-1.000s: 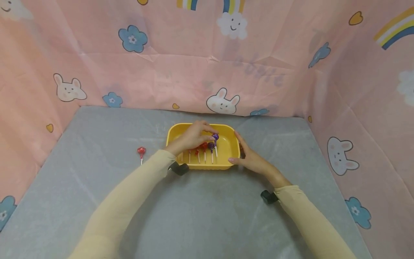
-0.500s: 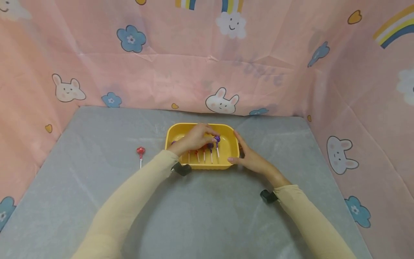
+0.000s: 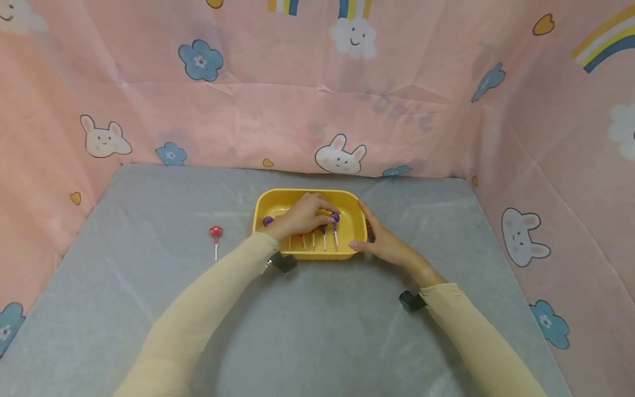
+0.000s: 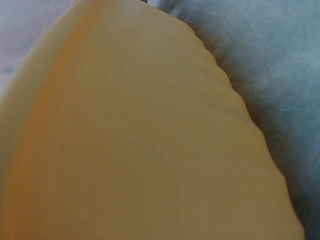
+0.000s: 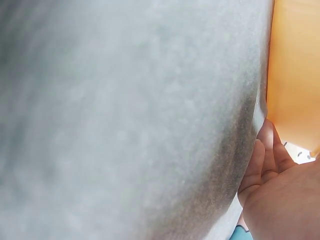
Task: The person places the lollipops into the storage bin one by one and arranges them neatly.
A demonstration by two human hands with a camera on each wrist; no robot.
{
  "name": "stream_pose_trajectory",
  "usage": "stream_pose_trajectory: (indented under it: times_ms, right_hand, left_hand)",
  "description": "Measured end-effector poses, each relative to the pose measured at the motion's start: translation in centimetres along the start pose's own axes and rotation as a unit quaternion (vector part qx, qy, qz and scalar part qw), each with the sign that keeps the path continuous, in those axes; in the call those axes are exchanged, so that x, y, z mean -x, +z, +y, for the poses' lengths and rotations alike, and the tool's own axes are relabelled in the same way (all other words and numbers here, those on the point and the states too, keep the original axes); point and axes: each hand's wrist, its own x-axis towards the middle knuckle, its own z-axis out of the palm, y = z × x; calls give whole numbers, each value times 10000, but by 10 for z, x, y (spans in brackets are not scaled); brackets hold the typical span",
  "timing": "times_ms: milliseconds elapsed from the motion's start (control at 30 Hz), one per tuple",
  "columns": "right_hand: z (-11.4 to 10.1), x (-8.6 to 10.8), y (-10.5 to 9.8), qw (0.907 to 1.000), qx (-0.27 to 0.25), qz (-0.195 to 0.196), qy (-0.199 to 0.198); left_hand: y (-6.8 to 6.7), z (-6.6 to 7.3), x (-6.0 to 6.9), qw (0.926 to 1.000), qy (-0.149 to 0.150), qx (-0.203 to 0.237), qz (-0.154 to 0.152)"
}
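A yellow plastic tray [image 3: 350,236] stands on the grey table with several lollipops in it. Over its middle, my left hand [image 3: 301,215] pinches a purple-wrapped lollipop [image 3: 335,218] by its head, the white stick pointing toward me. Left of it in the tray are more lollipops, their heads mostly hidden under this hand. One purple lollipop [image 3: 268,220] shows at the tray's left end. My right hand [image 3: 386,242] holds the tray's right end, thumb at the near corner and fingers along the outer side. In the right wrist view, fingers [image 5: 268,150] touch the orange-looking tray wall [image 5: 295,75].
A red-wrapped lollipop [image 3: 215,232] lies on the table [image 3: 317,320] left of the tray. Pink patterned cloth [image 3: 248,110] hangs along the back and sides. The left wrist view is filled mostly by a yellow-looking sleeve [image 4: 150,125].
My left hand has moved slightly right and toward me with the purple lollipop, uncovering the purple one at the tray's left end. My right hand stays on the tray.
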Motion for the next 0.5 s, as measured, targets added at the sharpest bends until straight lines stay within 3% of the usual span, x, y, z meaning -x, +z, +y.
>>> stream_pose_trajectory:
  times_ms: [500]
  right_hand:
    - [0,0,-1,10000,39,30,-3]
  left_hand:
    - [4,0,-1,9999,-162,-44,-34]
